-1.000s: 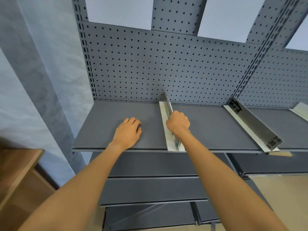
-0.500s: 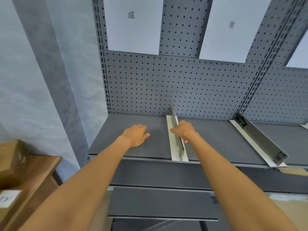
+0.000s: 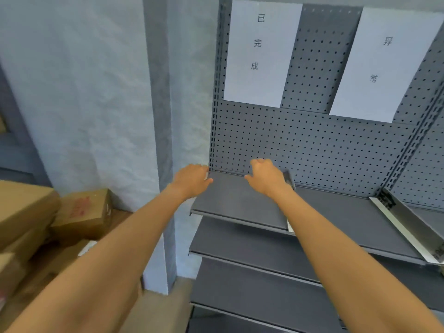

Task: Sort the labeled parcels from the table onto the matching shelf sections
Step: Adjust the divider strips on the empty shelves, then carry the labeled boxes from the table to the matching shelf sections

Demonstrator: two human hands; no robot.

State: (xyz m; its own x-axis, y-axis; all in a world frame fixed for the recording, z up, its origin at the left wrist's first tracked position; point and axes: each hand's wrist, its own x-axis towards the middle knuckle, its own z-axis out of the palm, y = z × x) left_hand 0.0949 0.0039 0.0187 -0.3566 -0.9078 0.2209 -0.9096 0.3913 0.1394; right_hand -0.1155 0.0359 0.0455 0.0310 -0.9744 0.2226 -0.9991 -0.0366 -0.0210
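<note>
Several brown cardboard parcels [image 3: 81,213] are stacked at the lower left; one has red print. The grey shelf unit fills the right half, and its top shelf [image 3: 235,203] is bare. Two white sheets with characters hang on the pegboard, a left label sheet [image 3: 262,51] and a right label sheet [image 3: 382,61]. My left hand [image 3: 192,180] hovers at the shelf's left rear corner, fingers relaxed, holding nothing. My right hand [image 3: 266,177] hovers over the left section with loose fingers and is empty. It partly hides the upright metal divider [image 3: 288,180] just to its right.
A second metal divider [image 3: 408,223] stands on the shelf further right. Lower grey shelves [image 3: 252,258] step out below the top one. A grey wall pillar [image 3: 161,140] runs down between the parcels and the shelf unit.
My right hand has let go of the divider and shifted left over the shelf. My left hand has lifted toward the shelf's left edge. The view has swung left, bringing the parcels in.
</note>
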